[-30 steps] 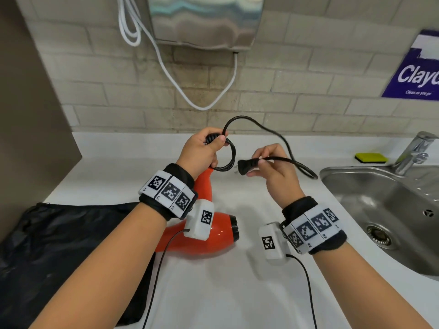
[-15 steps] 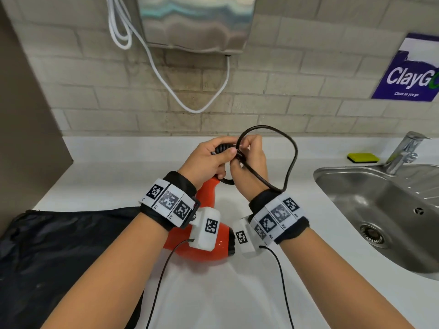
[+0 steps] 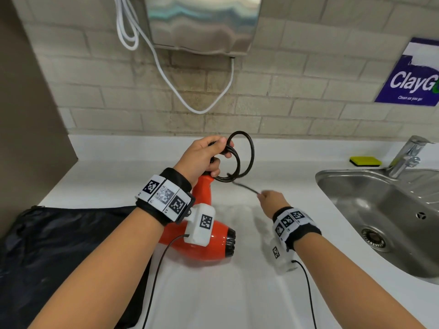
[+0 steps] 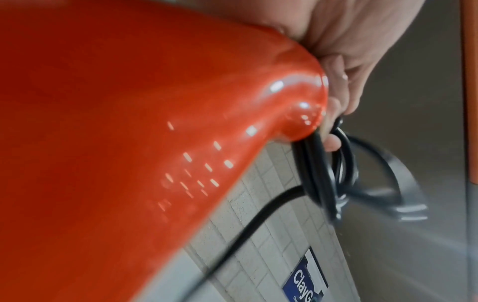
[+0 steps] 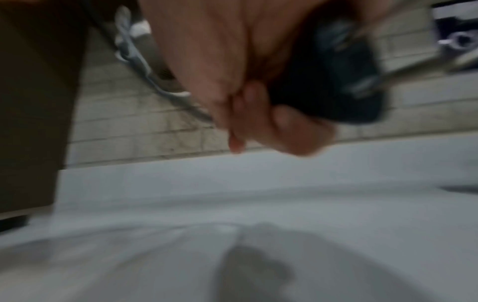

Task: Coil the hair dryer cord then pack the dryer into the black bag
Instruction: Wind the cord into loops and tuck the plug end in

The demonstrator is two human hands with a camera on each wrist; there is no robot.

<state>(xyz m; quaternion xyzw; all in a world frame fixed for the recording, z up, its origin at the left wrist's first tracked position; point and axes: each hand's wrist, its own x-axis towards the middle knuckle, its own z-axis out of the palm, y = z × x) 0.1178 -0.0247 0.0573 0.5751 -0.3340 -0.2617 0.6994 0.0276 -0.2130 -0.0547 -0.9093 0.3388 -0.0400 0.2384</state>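
The orange hair dryer [image 3: 209, 243] is tilted over the white counter, nozzle pointing right. My left hand [image 3: 213, 160] grips the end of its handle together with the black cord coil [image 3: 244, 157], which stands in two or three loops. In the left wrist view the fingers [image 4: 333, 141] pin the cord loops [image 4: 323, 173] against the dryer [image 4: 129, 122]. My right hand [image 3: 263, 198], blurred, is lower right of the coil and grips the black plug [image 5: 331, 81]. A short stretch of cord runs taut from the coil to it. The black bag [image 3: 59, 245] lies flat at the left.
A steel sink [image 3: 344, 186] with a tap [image 3: 408, 155] and a yellow sponge [image 3: 365, 161] fills the right. A metal hand dryer [image 3: 202, 20] with a white cable [image 3: 166, 74] hangs on the brick wall. A brown panel [image 3: 23, 115] bounds the left.
My right hand, which had met the left hand at the coil, has pulled away down and right with the plug end. The big loose loop has shrunk into the coil.
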